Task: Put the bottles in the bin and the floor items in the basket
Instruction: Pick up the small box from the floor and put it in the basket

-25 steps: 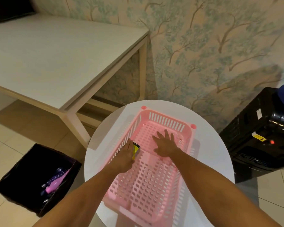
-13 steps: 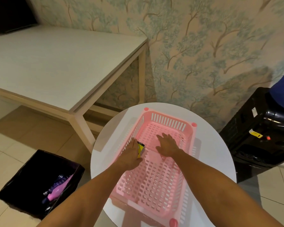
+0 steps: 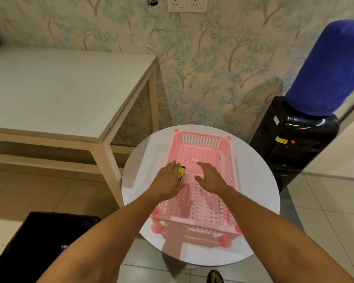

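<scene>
As a small yellow box [image 3: 181,175] was held clamped in the left hand [image 3: 167,180] over the pink basket [image 3: 200,139], the right hand [image 3: 209,176] was spread empty; a low release was advised.

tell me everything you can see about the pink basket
The pink basket is a rectangular, plastic-looking crate with slotted walls and a perforated floor, round knobs at its top corners and stubby feet below. It stands upright on the round white table, long axis pointing toward the wallpapered wall. The left hand is over its left rim, next to a small yellow-and-black item at the inner left wall. The right hand hovers open above its floor. No other contents are visible.
</scene>
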